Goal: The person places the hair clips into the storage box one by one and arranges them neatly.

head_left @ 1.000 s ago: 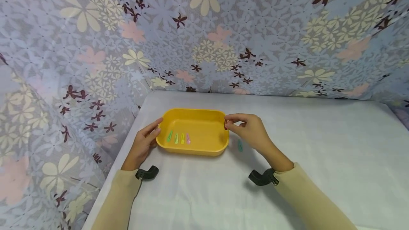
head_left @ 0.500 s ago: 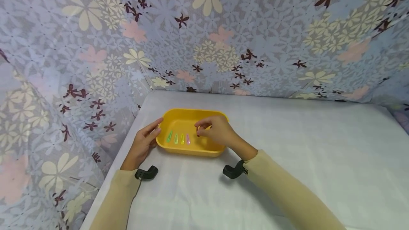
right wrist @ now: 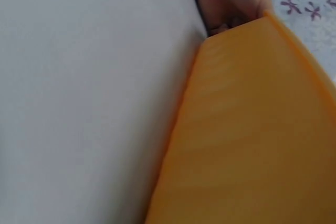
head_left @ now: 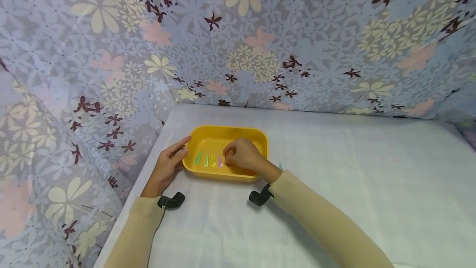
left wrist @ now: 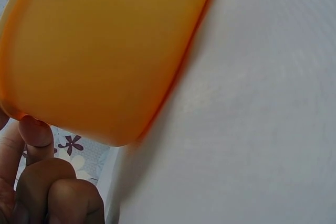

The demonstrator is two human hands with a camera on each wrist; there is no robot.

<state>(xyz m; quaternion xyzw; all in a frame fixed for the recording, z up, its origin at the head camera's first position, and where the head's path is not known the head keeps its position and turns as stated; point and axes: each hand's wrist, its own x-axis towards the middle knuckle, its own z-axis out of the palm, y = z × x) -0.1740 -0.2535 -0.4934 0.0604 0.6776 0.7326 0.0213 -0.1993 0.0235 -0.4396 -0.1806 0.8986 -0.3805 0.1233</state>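
A yellow tray (head_left: pixel 238 175) stands on the white cloth. My left hand (head_left: pixel 168 168) holds its left end, thumb and fingers at the rim; in the left wrist view, curled fingers (left wrist: pixel 73 198) show below the tray wall. Four-sided and shallow, the tray bears a row of snap hair clips: green (head_left: pixel 198 158), pale green (head_left: pixel 206 160), yellow (head_left: pixel 213 160) and pink (head_left: pixel 220 161). Reaching inside, my right hand (head_left: pixel 243 153) pinches a dark red hair clip (head_left: pixel 225 157) just right of the pink one, mostly hidden by the fingers. The right wrist view shows only the tray's outer wall.
A teal hair clip (head_left: pixel 280 166) lies on the cloth right of the tray, partly covered by the right sleeve (head_left: pixel 316 206). White cloth (head_left: pixel 353 168) extends to the right. A flowered fabric wall (head_left: pixel 260 61) rises behind and on the left.
My right hand has carried the red hair clip from above the tray's right rim leftward and down into the tray, beside the pink clip. The left hand stays at the rim.
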